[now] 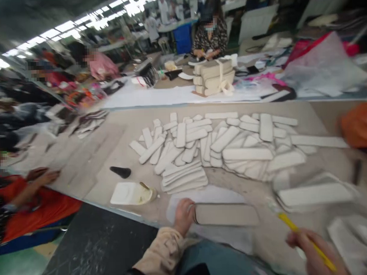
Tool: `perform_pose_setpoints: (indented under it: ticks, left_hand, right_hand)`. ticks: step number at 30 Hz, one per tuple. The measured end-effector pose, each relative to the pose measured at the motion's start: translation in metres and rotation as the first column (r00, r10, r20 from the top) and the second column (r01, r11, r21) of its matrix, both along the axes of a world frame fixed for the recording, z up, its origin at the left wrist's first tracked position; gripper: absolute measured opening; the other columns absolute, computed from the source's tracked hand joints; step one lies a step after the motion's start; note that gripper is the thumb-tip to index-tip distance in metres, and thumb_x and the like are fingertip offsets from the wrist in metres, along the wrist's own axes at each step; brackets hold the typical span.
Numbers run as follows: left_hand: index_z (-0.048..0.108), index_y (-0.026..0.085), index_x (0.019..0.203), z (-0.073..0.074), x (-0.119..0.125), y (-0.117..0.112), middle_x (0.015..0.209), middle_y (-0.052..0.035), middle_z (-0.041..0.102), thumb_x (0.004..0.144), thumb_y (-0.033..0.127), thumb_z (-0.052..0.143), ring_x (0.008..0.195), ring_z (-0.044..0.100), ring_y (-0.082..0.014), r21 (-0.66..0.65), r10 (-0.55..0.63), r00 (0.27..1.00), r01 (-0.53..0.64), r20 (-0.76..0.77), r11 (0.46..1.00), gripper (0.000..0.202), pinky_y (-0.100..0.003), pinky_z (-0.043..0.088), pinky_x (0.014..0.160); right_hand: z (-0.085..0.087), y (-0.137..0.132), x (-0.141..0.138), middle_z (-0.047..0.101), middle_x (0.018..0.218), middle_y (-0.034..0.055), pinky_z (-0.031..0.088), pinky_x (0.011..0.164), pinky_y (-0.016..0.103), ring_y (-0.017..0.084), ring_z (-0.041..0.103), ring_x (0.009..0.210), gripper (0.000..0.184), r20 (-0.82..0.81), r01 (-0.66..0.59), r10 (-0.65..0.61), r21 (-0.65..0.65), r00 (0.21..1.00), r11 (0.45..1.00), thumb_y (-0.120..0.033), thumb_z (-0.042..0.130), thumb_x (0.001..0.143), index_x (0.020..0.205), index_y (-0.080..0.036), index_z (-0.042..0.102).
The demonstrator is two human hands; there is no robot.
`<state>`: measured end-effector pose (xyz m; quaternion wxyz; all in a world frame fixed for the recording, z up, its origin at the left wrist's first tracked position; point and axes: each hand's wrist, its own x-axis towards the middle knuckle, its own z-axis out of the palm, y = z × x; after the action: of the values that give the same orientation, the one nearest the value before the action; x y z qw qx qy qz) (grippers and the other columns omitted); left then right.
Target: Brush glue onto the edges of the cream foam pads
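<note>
While our left hand (183, 215) grips the left end of a grey pad (226, 214) lying flat near the table's (126, 131) front edge, our right hand (314, 255), low at right, closes its fingers round a yellow stick (304, 237) angled toward that pad, with heaped white pads (226, 148) beyond.

Left hand (183, 215): lower centre of the frame, back upward, fingers bent, tips set on the left end of a flat grey pad (226, 214); grip or mere press not discernible.
Left forearm: in a beige sleeve (163, 254), bunched at the wrist, rising from the bottom edge toward the upper right.
Right hand (315, 255): lower right corner, blurred, partly cut by the edge, fingers closed round a yellow-handled tool (298, 231), held slanting up and left.
</note>
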<state>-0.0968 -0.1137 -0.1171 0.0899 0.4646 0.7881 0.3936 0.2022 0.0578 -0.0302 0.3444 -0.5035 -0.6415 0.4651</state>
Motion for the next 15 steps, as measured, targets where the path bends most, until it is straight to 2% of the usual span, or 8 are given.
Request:
perform_pose_setpoints:
  ticks: [1,3,7,11,15]
  left_hand:
    - [0.063,0.019,0.091,-0.003,-0.003,-0.011,0.090,-0.0065,0.061,0.083,0.021,0.052,0.090,0.057,-0.0188,-0.019,0.003,0.999,-0.004,-0.053,1.000,0.014,-0.038,0.049,0.082]
    - [0.064,0.019,0.093,-0.009,-0.006,-0.030,0.094,-0.0070,0.060,0.084,0.023,0.053,0.092,0.056,-0.0192,-0.073,-0.058,0.989,0.049,-0.134,0.996,0.015,-0.039,0.049,0.083]
    - [0.063,0.020,0.101,-0.004,0.003,-0.051,0.100,-0.0081,0.058,0.085,0.021,0.053,0.096,0.054,-0.0196,-0.148,-0.210,0.950,0.179,-0.232,0.973,0.019,-0.038,0.049,0.083]
    - [0.060,0.020,0.105,0.004,0.018,-0.048,0.102,-0.0081,0.058,0.084,0.017,0.052,0.098,0.053,-0.0197,-0.158,-0.335,0.900,0.302,-0.278,0.940,0.023,-0.038,0.048,0.087]
    - [0.060,0.019,0.104,0.005,0.019,-0.034,0.102,-0.0083,0.059,0.083,0.012,0.051,0.099,0.051,-0.0202,-0.110,-0.391,0.866,0.376,-0.312,0.920,0.024,-0.038,0.048,0.087]
  right_hand:
    - [-0.003,-0.008,0.006,0.056,0.067,0.0031,0.045,0.059,0.032,0.019,0.052,0.064,0.021,0.008,-0.005,0.005,-0.006,1.000,1.000,-0.045,0.049,0.086,0.076,-0.028,0.056]
    - [-0.008,-0.021,0.009,0.053,0.063,0.0013,0.043,0.058,0.031,0.018,0.050,0.060,0.023,-0.005,-0.106,0.106,-0.073,0.994,0.992,-0.043,0.046,0.087,0.077,-0.025,0.054]
    - [-0.012,-0.043,-0.012,0.051,0.060,-0.0015,0.040,0.057,0.026,0.014,0.049,0.057,0.026,-0.056,-0.340,0.336,-0.186,0.940,0.922,-0.040,0.042,0.090,0.073,-0.022,0.051]
    - [-0.010,-0.060,-0.036,0.052,0.059,-0.0032,0.040,0.057,0.024,0.012,0.050,0.056,0.024,-0.108,-0.494,0.482,-0.200,0.869,0.846,-0.038,0.042,0.090,0.076,-0.021,0.051]
    - [-0.006,-0.071,-0.056,0.053,0.060,-0.0032,0.040,0.058,0.023,0.011,0.051,0.057,0.025,-0.092,-0.557,0.550,-0.187,0.830,0.809,-0.037,0.041,0.091,0.077,-0.020,0.051]
